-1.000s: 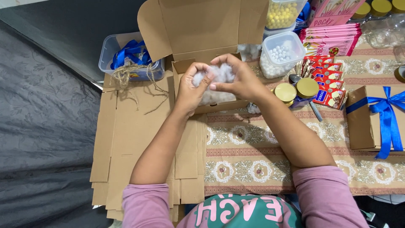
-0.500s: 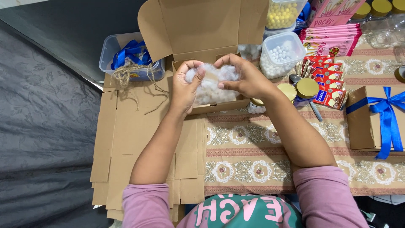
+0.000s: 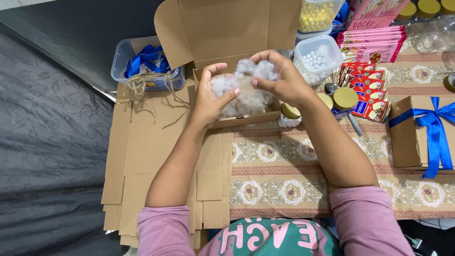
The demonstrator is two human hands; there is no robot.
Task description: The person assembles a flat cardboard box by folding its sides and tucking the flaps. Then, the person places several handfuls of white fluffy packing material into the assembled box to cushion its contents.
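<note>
A tuft of white fibre stuffing (image 3: 250,71) is stretched between my two hands over an open brown cardboard box (image 3: 227,33). My left hand (image 3: 213,97) grips the left end of the tuft, fingers curled around it. My right hand (image 3: 279,78) pinches the right end from above. More white stuffing (image 3: 249,102) lies inside the box under my hands. The box lid stands up behind it.
Flat cardboard sheets (image 3: 156,161) lie at the left. A clear tub with blue ribbon (image 3: 147,61) and twine (image 3: 140,85) sits behind them. Tubs of yellow (image 3: 317,16) and white beads (image 3: 316,59), gold-lidded jars (image 3: 345,98), snack packets (image 3: 367,90) and a ribboned box (image 3: 424,132) stand at the right.
My hands have drawn slightly apart, pulling the stuffing wider between them. They stay over the box.
</note>
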